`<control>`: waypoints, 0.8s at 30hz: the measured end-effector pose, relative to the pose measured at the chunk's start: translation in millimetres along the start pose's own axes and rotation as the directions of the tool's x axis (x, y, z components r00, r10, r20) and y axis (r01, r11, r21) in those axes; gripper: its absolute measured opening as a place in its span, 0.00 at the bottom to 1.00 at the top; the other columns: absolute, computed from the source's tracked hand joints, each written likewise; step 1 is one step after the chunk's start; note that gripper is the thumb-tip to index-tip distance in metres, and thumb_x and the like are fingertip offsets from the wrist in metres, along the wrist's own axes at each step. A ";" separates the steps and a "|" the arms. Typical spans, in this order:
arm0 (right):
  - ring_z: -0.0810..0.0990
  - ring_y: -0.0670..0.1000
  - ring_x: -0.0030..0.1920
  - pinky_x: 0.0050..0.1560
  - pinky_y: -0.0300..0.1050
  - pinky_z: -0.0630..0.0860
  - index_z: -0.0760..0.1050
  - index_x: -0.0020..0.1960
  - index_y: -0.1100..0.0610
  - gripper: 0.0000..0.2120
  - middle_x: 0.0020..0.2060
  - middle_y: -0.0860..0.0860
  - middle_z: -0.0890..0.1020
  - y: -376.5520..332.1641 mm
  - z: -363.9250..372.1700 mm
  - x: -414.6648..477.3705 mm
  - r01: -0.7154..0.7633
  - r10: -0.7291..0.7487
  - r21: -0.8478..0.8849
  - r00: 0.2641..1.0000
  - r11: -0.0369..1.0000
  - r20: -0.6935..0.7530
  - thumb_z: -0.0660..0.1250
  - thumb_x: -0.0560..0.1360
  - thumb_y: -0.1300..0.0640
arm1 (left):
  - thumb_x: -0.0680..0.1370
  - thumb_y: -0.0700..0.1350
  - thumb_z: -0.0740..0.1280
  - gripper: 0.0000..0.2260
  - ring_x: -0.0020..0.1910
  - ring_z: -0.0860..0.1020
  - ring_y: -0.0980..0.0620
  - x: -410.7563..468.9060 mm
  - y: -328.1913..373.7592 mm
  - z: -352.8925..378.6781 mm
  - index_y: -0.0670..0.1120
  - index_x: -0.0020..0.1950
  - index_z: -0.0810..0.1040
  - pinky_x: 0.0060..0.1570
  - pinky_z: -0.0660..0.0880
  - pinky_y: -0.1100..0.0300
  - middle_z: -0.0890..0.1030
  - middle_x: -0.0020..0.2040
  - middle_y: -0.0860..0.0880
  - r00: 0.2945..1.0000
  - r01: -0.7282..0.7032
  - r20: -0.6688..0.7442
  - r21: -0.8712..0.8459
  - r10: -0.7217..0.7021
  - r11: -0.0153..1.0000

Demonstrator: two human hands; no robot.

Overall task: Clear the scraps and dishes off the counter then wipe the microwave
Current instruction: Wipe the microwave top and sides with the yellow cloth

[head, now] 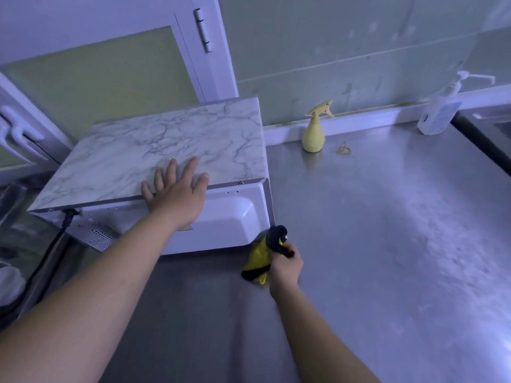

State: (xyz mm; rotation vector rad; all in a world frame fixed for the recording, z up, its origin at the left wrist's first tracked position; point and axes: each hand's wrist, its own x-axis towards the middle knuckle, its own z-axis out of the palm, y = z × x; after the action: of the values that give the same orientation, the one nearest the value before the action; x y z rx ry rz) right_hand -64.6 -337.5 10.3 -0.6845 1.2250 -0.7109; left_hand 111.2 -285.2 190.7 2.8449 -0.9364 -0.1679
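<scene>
Nearest, at 5 o'clock of the microwave, the right hand is fisted round a bunched yellow-and-black cloth, which touches the appliance's lower rear corner and the steel surface. The left hand lies flat with its fingers spread on the marbled top, holding nothing. The microwave stands at 10 o'clock on the surface, its white back panel towards the person.

A hard wiping push could probably slide the microwave on the smooth steel if the bracing hand lifts. A damp cloth dragged toward 9 o'clock might catch the power cord or wet the vent holes beside it.

Beyond, near the wall, stand a yellow spray bottle at 12 o'clock and a pump bottle at 2 o'clock, with a rubber band just beside the sprayer.

Count: two hands, one each of the rest; no scraps or dishes visible.
</scene>
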 end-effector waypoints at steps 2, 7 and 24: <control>0.76 0.55 0.42 0.45 0.49 0.73 0.78 0.44 0.58 0.12 0.38 0.55 0.79 -13.2 -23.7 11.6 -0.073 0.071 0.021 0.996 0.997 0.055 0.64 0.73 0.73 | 0.81 0.65 0.45 0.25 0.80 0.42 0.47 -0.4 -0.7 0.8 0.67 0.78 0.48 0.75 0.38 0.40 0.45 0.82 0.54 1.000 -0.001 -0.005 0.002 0.001 1.000; 0.76 0.52 0.38 0.40 0.47 0.71 0.77 0.42 0.60 0.04 0.38 0.55 0.78 -66.4 -105.9 21.7 0.071 -0.088 -0.243 0.994 0.968 -0.063 0.67 0.74 0.67 | 0.80 0.65 0.44 0.25 0.80 0.44 0.46 0.9 -3.5 7.6 0.67 0.78 0.49 0.75 0.39 0.40 0.47 0.82 0.52 0.999 -0.013 -0.048 -0.014 0.012 1.000; 0.80 0.36 0.48 0.47 0.31 0.74 0.84 0.42 0.51 0.09 0.43 0.40 0.84 -140.6 -130.3 -10.9 0.580 -0.437 -0.661 0.808 0.476 0.395 0.69 0.79 0.54 | 0.70 0.54 0.72 0.32 0.75 0.59 0.52 -76.8 -12.2 21.9 0.59 0.72 0.65 0.72 0.64 0.44 0.58 0.77 0.49 0.868 -0.077 -0.308 -0.857 -0.388 0.510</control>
State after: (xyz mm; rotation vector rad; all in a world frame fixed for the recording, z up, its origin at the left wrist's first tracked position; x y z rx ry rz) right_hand -209.6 -424.7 101.0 -1.8708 1.1294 -0.5685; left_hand 53.6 -231.8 171.8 1.8591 -0.2976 0.0499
